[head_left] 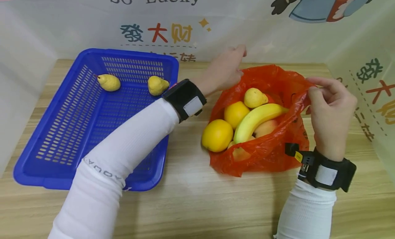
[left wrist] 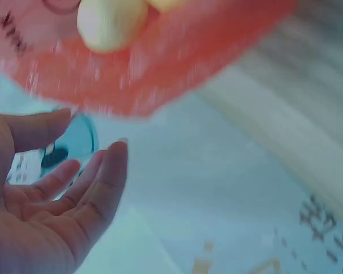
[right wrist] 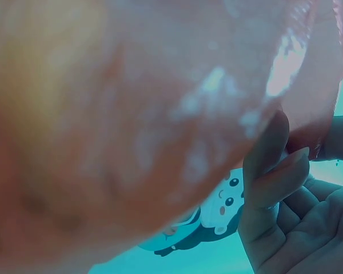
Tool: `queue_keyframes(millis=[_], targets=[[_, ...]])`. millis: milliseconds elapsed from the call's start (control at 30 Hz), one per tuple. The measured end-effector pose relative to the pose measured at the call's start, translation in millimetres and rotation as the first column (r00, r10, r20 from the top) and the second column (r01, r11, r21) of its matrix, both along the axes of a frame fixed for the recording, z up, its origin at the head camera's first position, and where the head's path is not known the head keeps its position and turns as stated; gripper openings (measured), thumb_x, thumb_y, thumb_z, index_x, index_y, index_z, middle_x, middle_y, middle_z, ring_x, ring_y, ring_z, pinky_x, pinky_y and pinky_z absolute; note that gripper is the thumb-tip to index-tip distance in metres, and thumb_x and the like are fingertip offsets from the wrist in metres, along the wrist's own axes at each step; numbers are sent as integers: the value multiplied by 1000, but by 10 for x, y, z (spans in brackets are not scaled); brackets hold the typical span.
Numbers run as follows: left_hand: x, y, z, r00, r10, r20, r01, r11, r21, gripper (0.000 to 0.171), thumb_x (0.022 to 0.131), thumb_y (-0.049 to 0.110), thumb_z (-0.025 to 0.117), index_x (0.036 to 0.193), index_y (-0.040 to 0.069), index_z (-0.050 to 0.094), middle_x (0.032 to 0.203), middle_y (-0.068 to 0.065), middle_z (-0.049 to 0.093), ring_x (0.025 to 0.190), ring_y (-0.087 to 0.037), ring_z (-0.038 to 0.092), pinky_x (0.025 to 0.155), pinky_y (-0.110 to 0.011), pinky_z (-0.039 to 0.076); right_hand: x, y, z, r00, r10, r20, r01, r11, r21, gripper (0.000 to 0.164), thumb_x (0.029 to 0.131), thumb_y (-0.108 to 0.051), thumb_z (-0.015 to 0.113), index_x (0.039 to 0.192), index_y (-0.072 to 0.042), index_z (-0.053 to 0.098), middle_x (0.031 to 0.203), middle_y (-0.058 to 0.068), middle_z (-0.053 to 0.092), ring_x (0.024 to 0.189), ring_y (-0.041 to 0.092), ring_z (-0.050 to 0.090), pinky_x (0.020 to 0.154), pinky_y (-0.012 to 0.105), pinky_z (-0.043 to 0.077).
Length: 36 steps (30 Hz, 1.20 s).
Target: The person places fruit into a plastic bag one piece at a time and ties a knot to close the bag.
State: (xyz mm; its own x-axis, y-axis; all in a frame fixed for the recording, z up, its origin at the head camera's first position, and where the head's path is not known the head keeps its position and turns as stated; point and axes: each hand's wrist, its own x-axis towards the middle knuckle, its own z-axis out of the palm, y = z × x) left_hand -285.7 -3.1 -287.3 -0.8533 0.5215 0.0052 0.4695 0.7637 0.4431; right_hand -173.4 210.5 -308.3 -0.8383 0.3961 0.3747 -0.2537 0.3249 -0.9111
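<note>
A red plastic bag (head_left: 268, 160) stands open on the table, holding a banana (head_left: 259, 120), a pear (head_left: 254, 97), an orange (head_left: 236, 114) and other fruit. Another orange (head_left: 217, 135) sits at its left opening. My right hand (head_left: 333, 110) pinches the bag's right rim between thumb and fingers. Just past the bag's back left rim is my left hand (head_left: 226, 67). In the left wrist view its loosely bent fingers (left wrist: 106, 188) hold nothing and are apart from the bag. The bag blurs across most of the right wrist view.
A blue plastic basket (head_left: 162, 170) stands to the left, partly behind my left forearm. It contains two pears, one at its back left (head_left: 109, 82) and one at its back right (head_left: 157, 85). A printed white sheet (head_left: 234, 23) rises behind the wooden table (head_left: 197, 201) and along its sides.
</note>
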Motion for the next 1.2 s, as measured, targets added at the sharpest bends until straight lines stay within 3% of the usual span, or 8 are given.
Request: queue_keyframes(millis=[267, 467, 633, 833, 1000, 1200], targets=[[-107, -638, 280, 979, 199, -42, -198, 980, 12, 53, 96, 15, 50, 148, 11, 35, 138, -11, 54, 112, -24, 55, 89, -32, 49, 7, 23, -11, 1000, 7, -6, -7, 999, -41, 21, 92, -3, 54, 101, -5, 74, 62, -3, 62, 52, 12, 51, 50, 15, 42], [-198, -1277, 338, 951, 309, -29, -310, 950, -30, 61, 92, 15, 54, 149, 7, 33, 137, -18, 53, 113, -33, 53, 95, -45, 45, 15, 25, -17, 1000, -5, 18, 5, 999, -40, 21, 93, -4, 54, 101, -6, 74, 63, -3, 63, 52, 12, 51, 49, 15, 42], [-248, -1792, 283, 940, 340, -35, -341, 937, -70, 59, 92, 20, 55, 143, -3, 37, 133, -28, 52, 114, -40, 51, 97, -52, 44, 15, 25, -11, 1000, -20, 22, 20, 1000, -2, 22, 93, -5, 54, 102, -6, 74, 63, -4, 63, 53, 11, 51, 50, 15, 42], [-264, -2296, 167, 930, 367, 26, -357, 916, -181, 55, 90, 23, 58, 133, -10, 48, 132, -34, 50, 113, -46, 50, 99, -60, 41, 15, 13, -9, 999, -38, 39, 37, 998, 47, 22, 94, -6, 54, 103, -8, 74, 63, -6, 62, 52, 11, 49, 48, 16, 40], [-267, -2555, 27, 924, 377, 61, -343, 889, -302, 56, 91, 28, 62, 127, -14, 52, 127, -38, 52, 109, -51, 52, 92, -62, 45, 15, 7, -10, 999, -38, 39, 36, 997, 66, 22, 94, -7, 54, 104, -8, 74, 64, -6, 62, 52, 11, 49, 49, 16, 40], [-262, -2725, -156, 911, 389, 136, -310, 865, -394, 60, 88, 29, 66, 125, -16, 51, 121, -37, 56, 104, -48, 55, 88, -59, 47, 17, 5, -15, 998, -40, 44, 38, 997, 64, 22, 94, -6, 54, 104, -7, 74, 64, -7, 63, 52, 11, 48, 48, 16, 39]])
